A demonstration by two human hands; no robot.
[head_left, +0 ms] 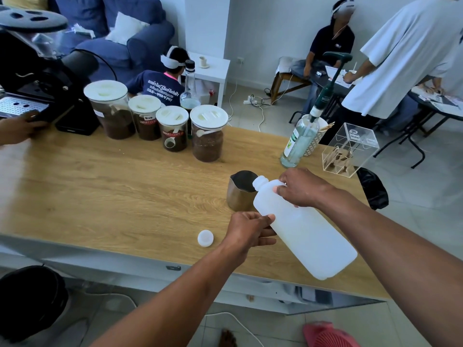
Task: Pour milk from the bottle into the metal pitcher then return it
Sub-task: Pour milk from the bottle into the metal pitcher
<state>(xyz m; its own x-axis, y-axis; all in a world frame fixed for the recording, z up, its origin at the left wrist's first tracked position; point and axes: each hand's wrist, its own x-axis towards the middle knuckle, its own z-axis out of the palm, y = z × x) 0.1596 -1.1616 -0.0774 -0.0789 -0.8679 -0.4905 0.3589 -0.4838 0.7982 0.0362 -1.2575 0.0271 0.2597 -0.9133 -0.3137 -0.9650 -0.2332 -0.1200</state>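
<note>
A white plastic milk bottle (pixel 304 230) is tilted, its open neck resting over the rim of the metal pitcher (pixel 239 192) on the wooden table (pixel 112 186). My right hand (pixel 302 187) grips the bottle near its shoulder from above. Lower on the bottle's left side, my left hand (pixel 251 229) holds it from beneath. The bottle's white cap (pixel 205 238) lies on the table to the left of my left hand. I cannot see any milk flowing.
Several lidded jars of coffee (pixel 160 121) stand at the back of the table by a black coffee machine (pixel 37 78). A glass pump bottle (pixel 300 141) and a clear acrylic box (pixel 350 149) stand at the right. Another person's hand (pixel 17 128) rests at the left.
</note>
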